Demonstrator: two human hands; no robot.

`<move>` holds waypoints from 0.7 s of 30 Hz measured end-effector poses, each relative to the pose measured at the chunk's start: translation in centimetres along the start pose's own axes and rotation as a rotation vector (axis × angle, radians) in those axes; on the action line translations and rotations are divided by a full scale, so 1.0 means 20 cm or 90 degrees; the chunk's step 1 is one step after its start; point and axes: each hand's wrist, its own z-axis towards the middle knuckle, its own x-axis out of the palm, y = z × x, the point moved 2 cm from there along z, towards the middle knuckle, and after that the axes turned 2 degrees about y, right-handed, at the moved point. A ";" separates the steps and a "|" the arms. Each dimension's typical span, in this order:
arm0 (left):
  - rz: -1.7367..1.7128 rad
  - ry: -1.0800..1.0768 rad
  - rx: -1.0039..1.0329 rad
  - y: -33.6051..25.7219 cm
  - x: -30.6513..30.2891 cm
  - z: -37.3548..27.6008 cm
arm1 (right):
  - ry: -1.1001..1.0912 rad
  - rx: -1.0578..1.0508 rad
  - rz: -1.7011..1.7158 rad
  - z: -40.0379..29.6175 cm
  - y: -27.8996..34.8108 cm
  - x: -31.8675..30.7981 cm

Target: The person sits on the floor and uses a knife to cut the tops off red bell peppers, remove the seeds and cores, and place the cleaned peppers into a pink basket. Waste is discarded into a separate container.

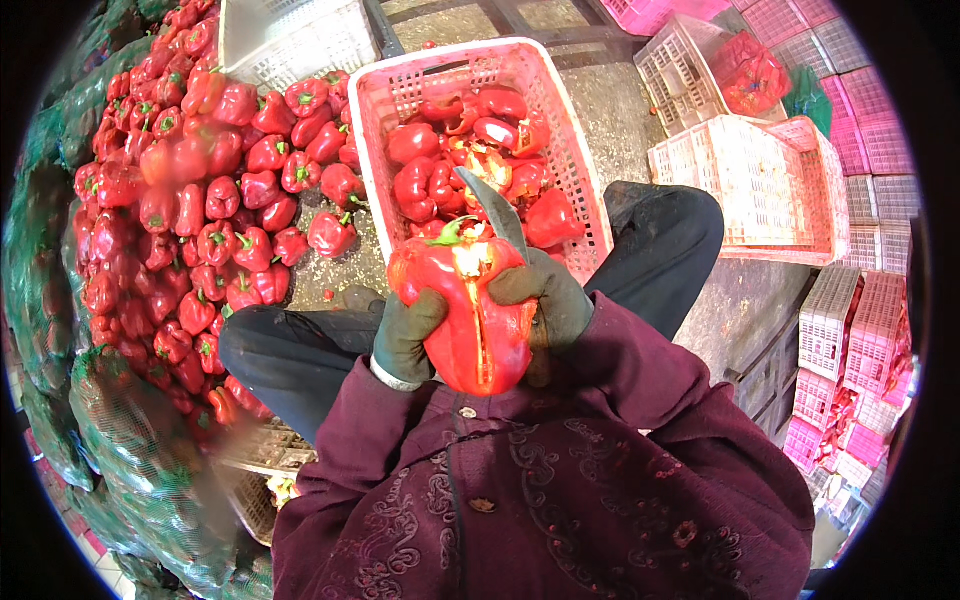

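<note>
Between my two gloved hands is a large red bell pepper (447,330) with a green stem, split down one side so its pale inside shows. My left hand (409,337) grips its left side, thumb on the front. In my right hand (559,300) is a knife with a curved blade (491,204); its handle is hidden by the glove. The blade points up and away, behind the pepper's top, and my right thumb presses the pepper's right side. Just beyond my hands, a pink plastic crate (577,180) holds whole and cut red peppers (416,187).
A heap of red bell peppers (259,187) spreads at left, beside filled green mesh sacks (142,457). A white crate (300,45) stands at the far left, and a pale crate (750,187) lies at right. Stacked crates (829,322) line the right side. A slatted crate (255,502) sits lower left.
</note>
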 end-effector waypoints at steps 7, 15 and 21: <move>-0.368 0.137 -0.003 0.21 -0.23 0.03 | -0.054 0.079 0.120 0.06 -0.05 -0.15; -0.432 0.074 -0.024 0.16 -0.08 0.03 | -0.113 -0.214 -0.338 -0.04 -0.07 -0.03; -0.348 -0.017 -0.060 0.14 -0.12 0.02 | -0.022 -0.056 -0.396 -0.10 0.09 -0.03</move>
